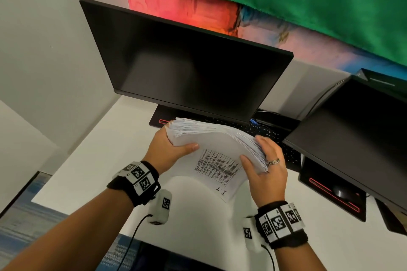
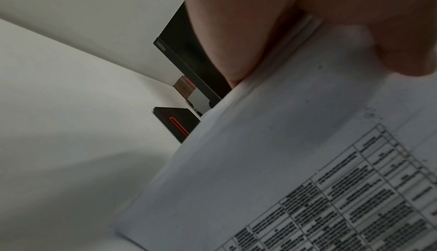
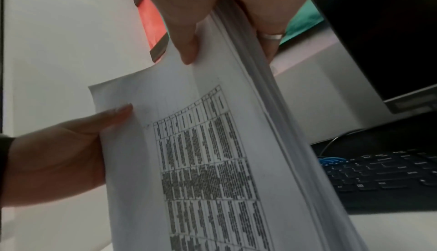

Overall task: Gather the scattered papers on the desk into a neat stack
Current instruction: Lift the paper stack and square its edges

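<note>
A thick stack of white printed papers is held up on edge above the white desk, its front sheet showing a table of text. My left hand grips the stack's left edge, thumb across the front sheet. My right hand, with a ring, grips the right edge, thumb on the front and fingers behind. The left wrist view shows the stack under my left hand. In the right wrist view the stack is pinched by my right hand, with my left hand at the other side.
A black monitor stands right behind the papers, with a black keyboard under it. A second dark monitor sits at the right over a black base. The desk's front edge runs near my wrists.
</note>
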`<state>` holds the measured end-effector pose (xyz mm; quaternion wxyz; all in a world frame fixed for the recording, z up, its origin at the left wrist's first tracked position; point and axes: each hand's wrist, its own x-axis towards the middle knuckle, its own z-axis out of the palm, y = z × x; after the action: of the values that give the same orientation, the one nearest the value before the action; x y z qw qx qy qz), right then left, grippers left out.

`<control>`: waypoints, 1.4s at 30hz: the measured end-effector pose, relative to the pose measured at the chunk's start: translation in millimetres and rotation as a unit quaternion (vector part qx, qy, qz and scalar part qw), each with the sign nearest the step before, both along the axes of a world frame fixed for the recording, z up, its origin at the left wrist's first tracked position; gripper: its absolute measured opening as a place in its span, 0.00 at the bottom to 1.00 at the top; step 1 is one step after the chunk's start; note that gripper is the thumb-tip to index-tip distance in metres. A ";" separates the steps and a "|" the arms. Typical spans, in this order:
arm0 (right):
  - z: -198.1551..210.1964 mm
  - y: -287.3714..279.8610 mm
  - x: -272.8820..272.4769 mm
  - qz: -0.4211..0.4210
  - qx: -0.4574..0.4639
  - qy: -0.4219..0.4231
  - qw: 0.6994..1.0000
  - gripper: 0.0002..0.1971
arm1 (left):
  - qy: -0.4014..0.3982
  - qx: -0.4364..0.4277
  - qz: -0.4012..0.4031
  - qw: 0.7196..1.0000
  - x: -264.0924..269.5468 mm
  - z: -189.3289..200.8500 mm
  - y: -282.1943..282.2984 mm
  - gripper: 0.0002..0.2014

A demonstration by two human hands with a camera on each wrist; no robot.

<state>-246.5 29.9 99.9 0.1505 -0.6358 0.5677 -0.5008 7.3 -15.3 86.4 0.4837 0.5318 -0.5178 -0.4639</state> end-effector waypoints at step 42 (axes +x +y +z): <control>19.5 -17.4 26.4 -0.151 -0.029 -0.282 0.947 0.18 | 0.049 -0.023 -0.002 0.999 -17.4 10.5 -6.1 0.18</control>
<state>-220.1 12.5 119.3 0.2088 -0.3799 0.5765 -0.6927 -10.2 -21.4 96.9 0.5198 0.4961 -0.5048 -0.4784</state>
